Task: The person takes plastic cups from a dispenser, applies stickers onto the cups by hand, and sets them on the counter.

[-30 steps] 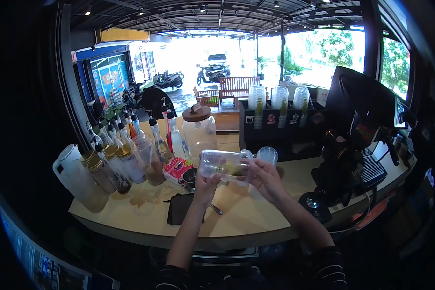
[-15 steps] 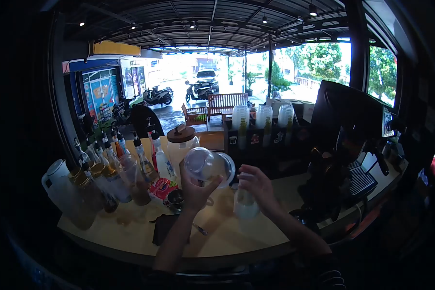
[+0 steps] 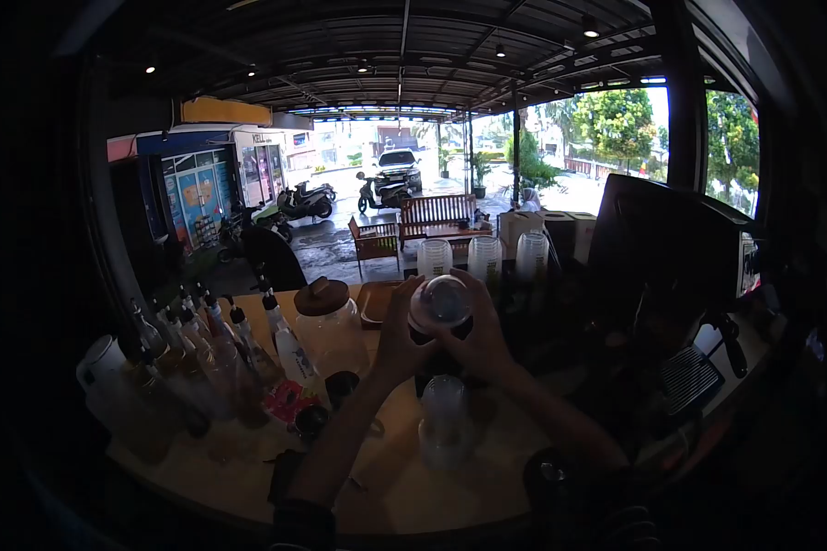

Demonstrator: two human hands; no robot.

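Observation:
In front of me, above the counter (image 3: 386, 487), I hold a clear plastic cup (image 3: 443, 301) between both hands. My left hand (image 3: 402, 335) wraps its left side, and my right hand (image 3: 480, 335) grips the right side. The thumbs meet low on the near side. The cup is tilted, with a round end facing me; whether it is one cup or several nested is unclear. Below my hands a clear, jar-like container (image 3: 445, 422) stands on the counter, dim in the shade.
Syrup bottles with pumps (image 3: 234, 344) crowd the left, beside a white-lidded pitcher (image 3: 106, 367). A wooden-lidded jar (image 3: 329, 321) stands behind my left arm. Stacked cups (image 3: 485, 257) line the back. A dark machine (image 3: 685, 376) occupies the right. A red packet (image 3: 289, 401) lies left.
My right hand has left the container on the counter and joined my left on the cup. The cup has moved right and turned from its sideways tilt. The view has shifted slightly.

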